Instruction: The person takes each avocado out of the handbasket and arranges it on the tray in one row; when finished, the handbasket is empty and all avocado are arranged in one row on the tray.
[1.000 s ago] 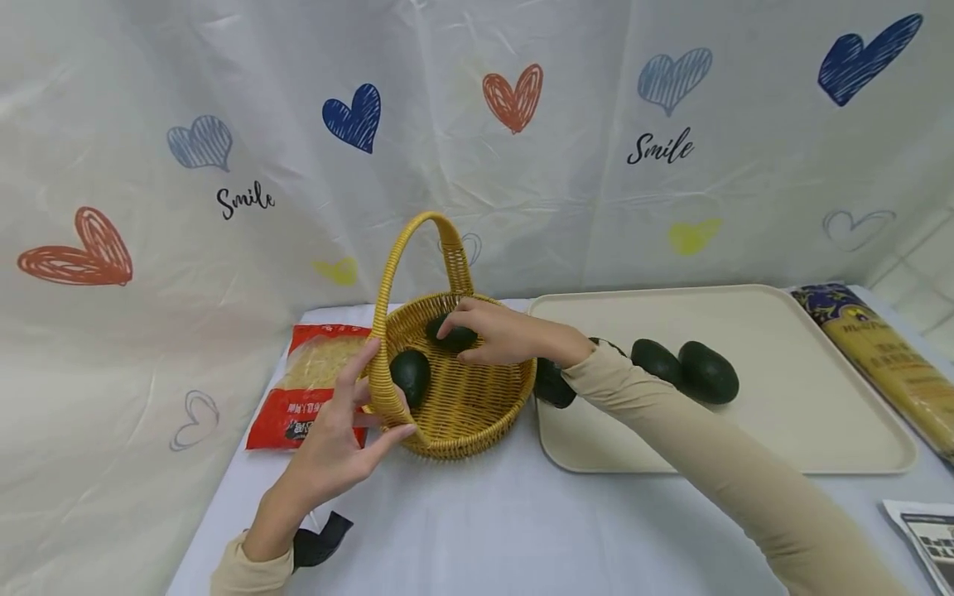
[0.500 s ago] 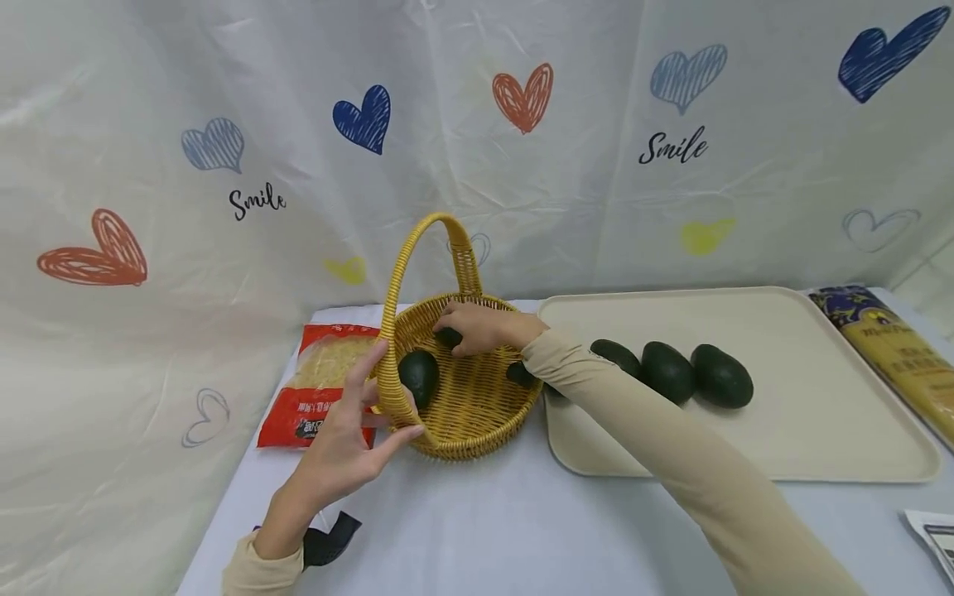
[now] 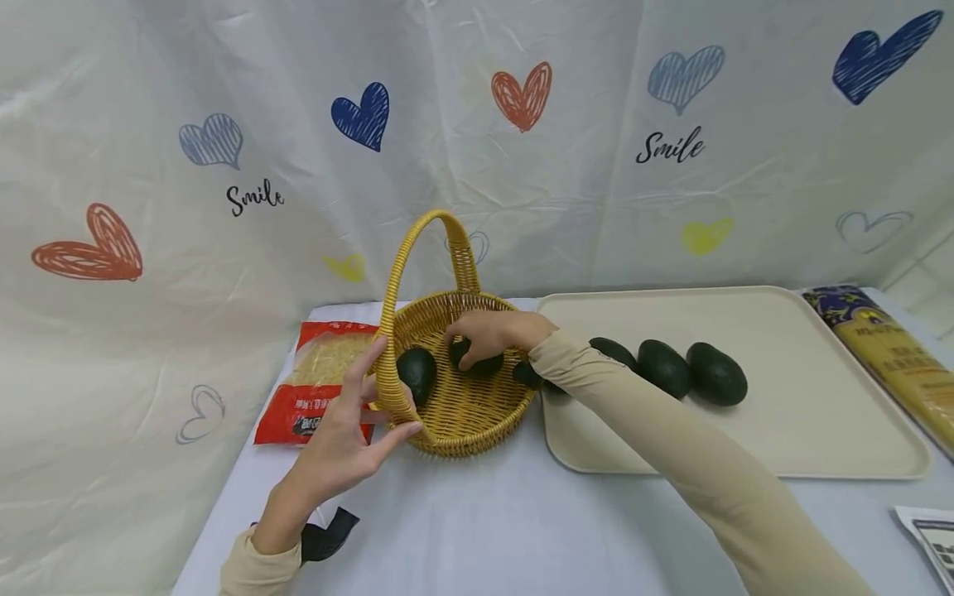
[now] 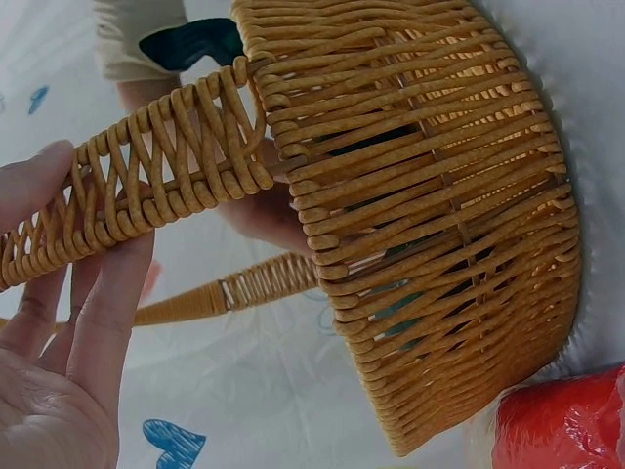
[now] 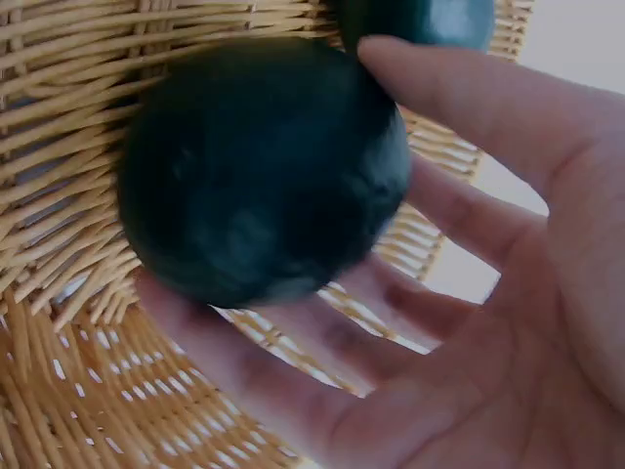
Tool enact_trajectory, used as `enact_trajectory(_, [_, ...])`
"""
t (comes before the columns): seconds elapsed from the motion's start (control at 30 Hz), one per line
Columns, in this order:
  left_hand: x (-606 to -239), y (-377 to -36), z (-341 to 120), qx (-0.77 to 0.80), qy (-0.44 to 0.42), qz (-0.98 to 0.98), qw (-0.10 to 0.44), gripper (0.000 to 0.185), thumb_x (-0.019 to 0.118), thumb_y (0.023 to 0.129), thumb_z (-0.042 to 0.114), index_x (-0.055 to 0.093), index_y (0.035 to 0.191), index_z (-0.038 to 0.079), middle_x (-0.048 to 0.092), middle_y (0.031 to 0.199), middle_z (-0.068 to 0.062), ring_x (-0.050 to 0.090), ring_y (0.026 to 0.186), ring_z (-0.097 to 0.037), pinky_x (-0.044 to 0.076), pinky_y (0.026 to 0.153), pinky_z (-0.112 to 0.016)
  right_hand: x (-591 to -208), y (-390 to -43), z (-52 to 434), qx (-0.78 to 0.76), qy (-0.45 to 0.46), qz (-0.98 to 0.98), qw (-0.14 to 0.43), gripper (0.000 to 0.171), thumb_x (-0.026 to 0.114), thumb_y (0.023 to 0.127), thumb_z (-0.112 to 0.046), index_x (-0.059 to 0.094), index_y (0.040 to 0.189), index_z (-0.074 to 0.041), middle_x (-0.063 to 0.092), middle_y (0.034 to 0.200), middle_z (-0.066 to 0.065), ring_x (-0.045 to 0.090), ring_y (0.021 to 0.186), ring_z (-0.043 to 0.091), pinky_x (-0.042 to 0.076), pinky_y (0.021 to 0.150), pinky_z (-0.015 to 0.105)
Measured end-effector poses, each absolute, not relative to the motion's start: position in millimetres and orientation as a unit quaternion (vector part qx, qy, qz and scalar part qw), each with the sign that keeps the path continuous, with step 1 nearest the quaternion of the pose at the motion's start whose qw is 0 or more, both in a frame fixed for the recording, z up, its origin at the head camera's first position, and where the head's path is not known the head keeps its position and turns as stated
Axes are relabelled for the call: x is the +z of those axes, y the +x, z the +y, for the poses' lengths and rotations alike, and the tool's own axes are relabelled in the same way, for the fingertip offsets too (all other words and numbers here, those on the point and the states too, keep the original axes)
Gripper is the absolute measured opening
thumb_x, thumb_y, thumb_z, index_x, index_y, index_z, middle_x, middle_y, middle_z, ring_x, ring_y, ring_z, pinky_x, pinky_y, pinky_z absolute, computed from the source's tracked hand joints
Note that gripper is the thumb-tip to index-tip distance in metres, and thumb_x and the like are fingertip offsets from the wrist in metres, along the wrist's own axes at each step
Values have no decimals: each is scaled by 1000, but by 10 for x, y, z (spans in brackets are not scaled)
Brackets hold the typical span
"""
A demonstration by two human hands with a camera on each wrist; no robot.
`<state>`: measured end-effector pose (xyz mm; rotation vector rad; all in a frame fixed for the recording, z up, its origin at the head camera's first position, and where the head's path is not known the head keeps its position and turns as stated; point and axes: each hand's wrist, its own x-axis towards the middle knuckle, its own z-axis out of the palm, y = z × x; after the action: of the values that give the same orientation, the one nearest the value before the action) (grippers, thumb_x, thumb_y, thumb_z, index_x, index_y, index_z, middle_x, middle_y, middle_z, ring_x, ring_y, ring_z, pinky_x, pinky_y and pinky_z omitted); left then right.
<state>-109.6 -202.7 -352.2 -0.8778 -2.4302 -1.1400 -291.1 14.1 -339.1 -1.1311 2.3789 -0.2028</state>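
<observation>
— Avocado (image 5: 259, 166) first: where do I have it?

— Inside the wicker basket (image 3: 465, 439), low over the woven floor. Your right hand (image 3: 493, 331) cups it, with the fingers (image 5: 293, 362) curled beneath and the thumb over the top. A second avocado (image 3: 416, 372) lies just beside it, against the wall near the handle (image 3: 402, 273).

— Is that grip good enough?

— I think so. The skin looks smooth and the fruit is round, so let the curled fingers carry it rather than the fingertips alone. Move your wrist gently, or you may nudge the neighbour.

— And my left hand (image 3: 350, 439)?

— It is spread, with straight fingers (image 4: 107, 313) lying against the foot of the handle and not wrapped round it. That looks enough to steady a light basket, provided you press toward the wall and not upward. From the left wrist view the basket appears tilted, though I cannot tell whether it is lifted off the table.

— Anything in the way?

— Your sleeve crosses the rim close to the tray (image 3: 820, 414), where three more avocados (image 3: 715, 372) sit in a row. Mind the nearest one with your forearm.
</observation>
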Motion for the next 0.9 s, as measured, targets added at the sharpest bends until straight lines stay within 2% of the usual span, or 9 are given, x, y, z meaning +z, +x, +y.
enact_trajectory(0.17, [-3518, -1098, -2017, -399, -306, -850, 157, 117, 89, 74, -10, 16, 165, 10, 70, 99, -2, 72, 93, -19, 64, 77, -29, -3336, -2805, 124, -59, -409, 869, 273, 49, 68, 103, -25, 57, 149, -11, 54, 151, 11, 50, 139, 28, 43, 115, 42])
enact_trajectory(0.5, [-3530, -1093, -2022, -400, -306, -849, 158, 118, 89, 74, -11, 16, 165, 11, 68, 98, 0, 71, 92, -17, 63, 77, -28, -3252, -2550, 130, -53, -423, 858, 286, 53, 69, 103, -25, 53, 153, -14, 49, 157, 8, 43, 146, 24, 39, 119, 40])
enact_trajectory(0.77, [-3534, -1088, -2012, -403, -296, -852, 157, 118, 89, 75, -9, 16, 165, 12, 70, 101, -3, 73, 96, -22, 63, 78, -28, -3365, -2445, 175, -91, -425, 860, 268, 51, 68, 104, -26, 54, 151, -12, 54, 150, 9, 49, 141, 25, 42, 117, 40])
enact_trajectory(0.9, [-3540, -1087, -2008, -402, -292, -853, 158, 118, 89, 75, -9, 17, 165, 13, 70, 104, -6, 73, 97, -24, 63, 78, -28, -3418, -2410, 204, -114, -411, 866, 261, 51, 67, 104, -29, 54, 151, -14, 52, 148, 11, 50, 138, 26, 43, 115, 42])
